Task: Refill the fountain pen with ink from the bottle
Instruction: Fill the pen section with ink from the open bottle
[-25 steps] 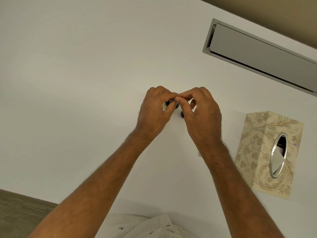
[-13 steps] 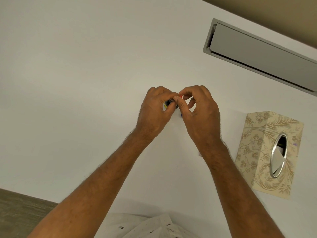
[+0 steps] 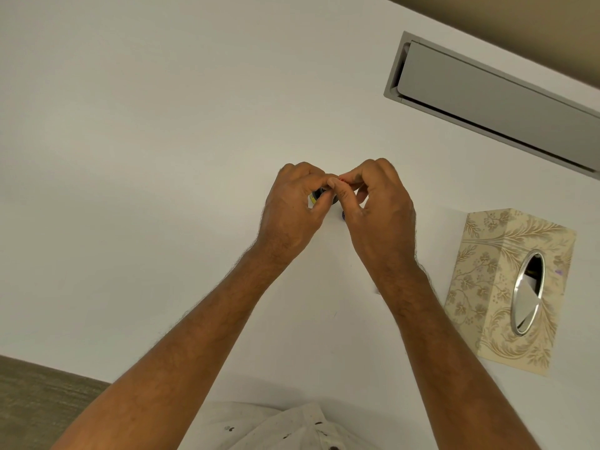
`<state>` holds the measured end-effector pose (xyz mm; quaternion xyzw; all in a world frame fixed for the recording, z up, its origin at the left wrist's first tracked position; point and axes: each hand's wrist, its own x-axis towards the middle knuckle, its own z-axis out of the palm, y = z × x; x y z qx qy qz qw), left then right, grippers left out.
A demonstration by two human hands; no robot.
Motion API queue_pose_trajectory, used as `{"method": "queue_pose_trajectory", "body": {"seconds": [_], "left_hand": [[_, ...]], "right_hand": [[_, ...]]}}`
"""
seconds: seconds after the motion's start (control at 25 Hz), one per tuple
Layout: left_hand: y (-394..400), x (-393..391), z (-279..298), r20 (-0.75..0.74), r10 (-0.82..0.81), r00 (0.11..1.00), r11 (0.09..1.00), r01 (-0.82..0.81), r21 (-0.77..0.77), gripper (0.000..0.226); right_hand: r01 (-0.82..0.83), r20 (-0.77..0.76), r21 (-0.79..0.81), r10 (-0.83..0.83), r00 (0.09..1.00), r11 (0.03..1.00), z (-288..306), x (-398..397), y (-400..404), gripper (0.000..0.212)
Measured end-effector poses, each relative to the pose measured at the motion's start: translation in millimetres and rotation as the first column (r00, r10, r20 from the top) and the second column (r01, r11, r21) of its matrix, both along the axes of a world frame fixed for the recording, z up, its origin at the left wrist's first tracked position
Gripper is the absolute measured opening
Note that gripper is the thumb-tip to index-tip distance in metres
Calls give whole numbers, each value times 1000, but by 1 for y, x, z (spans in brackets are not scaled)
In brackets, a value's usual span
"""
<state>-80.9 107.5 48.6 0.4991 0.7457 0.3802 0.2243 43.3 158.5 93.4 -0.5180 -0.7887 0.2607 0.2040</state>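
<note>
left grip (image 3: 292,206) wrapped round dark ink bottle (image 3: 319,198), right grip (image 3: 373,203) pinching red pen part (image 3: 343,180) just above it

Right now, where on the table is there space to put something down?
The widest bare patch lies left of the left hand, across the white table. Another lies beyond both hands, up to the grey hatch. It is tighter between the right hand and the tissue box, and near the spotted cloth.
</note>
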Motion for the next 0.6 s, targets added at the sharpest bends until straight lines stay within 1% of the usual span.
{"method": "queue_pose_trajectory", "body": {"seconds": [0.08, 0.2, 0.28, 0.4, 0.52, 0.6], "left_hand": [[0, 0, 0, 3, 2, 1000, 1000, -2, 5, 12], [-1, -1, 0, 12, -1, 1000, 1000, 0, 11, 15], [0, -2, 0, 15, -6, 1000, 1000, 6, 13, 17], [0, -1, 0, 12, -9, 1000, 1000, 9, 13, 17], [-1, 0, 0, 23, 7, 1000, 1000, -8, 15, 18], [-1, 0, 0, 26, 14, 1000, 1000, -14, 11, 18]], "right_hand": [[-5, -4, -7, 5, 1000, 1000, -1, 0, -1, 17], [-54, -27, -33, 54, 998, 998, -1, 2, -2, 19], [-84, -32, -5, 84, 996, 996, -2, 4, -4, 16], [-57, -35, 29, 58, 998, 998, -2, 5, -5, 12], [-27, -17, -1, 27, 999, 1000, -4, 3, -3, 17], [-15, 6, 7, 15, 1000, 1000, -4, 1, -2, 18]]}}
